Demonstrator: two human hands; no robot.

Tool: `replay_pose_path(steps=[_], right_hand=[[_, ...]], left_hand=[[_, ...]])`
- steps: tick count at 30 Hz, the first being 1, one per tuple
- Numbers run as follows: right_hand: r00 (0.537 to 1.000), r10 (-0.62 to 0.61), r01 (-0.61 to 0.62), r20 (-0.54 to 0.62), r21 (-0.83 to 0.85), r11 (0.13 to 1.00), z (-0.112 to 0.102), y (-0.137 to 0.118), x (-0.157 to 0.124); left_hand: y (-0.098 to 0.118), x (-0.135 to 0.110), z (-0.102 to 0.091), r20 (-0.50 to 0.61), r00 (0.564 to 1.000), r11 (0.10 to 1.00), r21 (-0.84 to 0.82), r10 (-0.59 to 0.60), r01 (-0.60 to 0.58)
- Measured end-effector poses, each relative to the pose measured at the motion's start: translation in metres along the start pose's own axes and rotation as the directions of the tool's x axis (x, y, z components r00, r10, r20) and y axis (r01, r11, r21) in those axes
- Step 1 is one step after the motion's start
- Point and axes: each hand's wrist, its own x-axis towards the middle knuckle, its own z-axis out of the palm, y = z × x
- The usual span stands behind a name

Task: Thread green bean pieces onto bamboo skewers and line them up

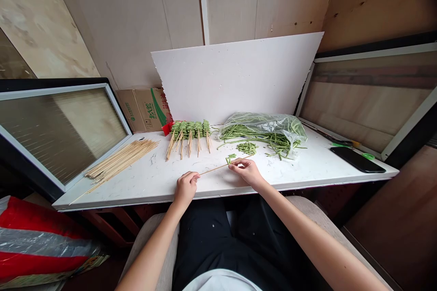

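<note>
My left hand (pixel 186 185) pinches the near end of a thin bamboo skewer (pixel 215 169) just above the white table (pixel 143 182). My right hand (pixel 246 169) is closed on a short green bean piece (pixel 231 158) at the skewer's far part. A small pile of cut bean pieces (pixel 247 147) lies just beyond my right hand. Finished bean skewers (pixel 190 133) lie in a row at the back. Both hands have their fingers pressed together.
A bundle of bare bamboo skewers (pixel 119 161) lies at the left. A clear plastic bag of long green beans (pixel 264 129) sits at the back right. A black phone (pixel 358 159) rests at the right edge. A cardboard box (pixel 143 109) and white board (pixel 239 72) stand behind.
</note>
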Motion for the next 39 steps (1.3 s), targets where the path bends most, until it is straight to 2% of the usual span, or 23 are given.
replay_pose_path(steps=[4, 10, 19, 23, 25, 28, 31, 35, 39], right_hand=[[1.000, -0.021, 0.021, 0.020, 0.000, 1.000, -0.001, 0.000, 0.000], [1.000, 0.028, -0.028, -0.009, 0.005, 1.000, 0.001, 0.000, 0.000], [0.998, 0.052, -0.052, 0.034, 0.012, 0.999, 0.000, 0.003, 0.000], [0.992, -0.023, 0.031, 0.127, -0.061, 0.998, -0.011, -0.001, 0.002], [0.989, -0.087, 0.106, 0.121, -0.163, 0.981, -0.021, -0.001, 0.005], [0.978, -0.199, 0.210, 0.070, -0.430, 0.878, -0.036, 0.005, 0.011], [0.951, -0.283, 0.293, 0.123, -0.645, 0.706, -0.043, 0.015, 0.020], [0.932, -0.274, 0.353, 0.238, -0.767, 0.535, -0.036, 0.023, 0.035], [0.923, -0.245, 0.377, 0.295, -0.819, 0.433, -0.023, 0.023, 0.053]], left_hand=[[-0.001, 0.000, 0.000, 0.005, 1.000, 1.000, -0.004, 0.000, 0.000], [0.000, 0.000, 0.000, 0.017, 1.000, 1.000, 0.013, -0.015, 0.015], [0.001, -0.001, 0.000, 0.008, 0.998, 0.998, 0.022, -0.058, 0.058], [0.001, -0.001, 0.001, -0.025, 0.997, 0.997, 0.010, -0.080, 0.080], [0.002, 0.000, 0.002, -0.058, 0.994, 0.996, 0.008, -0.091, 0.092], [0.002, 0.000, 0.002, -0.113, 0.987, 0.994, 0.001, -0.112, 0.113], [0.002, 0.000, 0.003, -0.137, 0.981, 0.990, -0.010, -0.139, 0.139], [0.003, 0.000, 0.002, -0.136, 0.978, 0.987, -0.011, -0.159, 0.159], [0.003, 0.002, -0.004, -0.134, 0.981, 0.989, 0.013, -0.143, 0.146]])
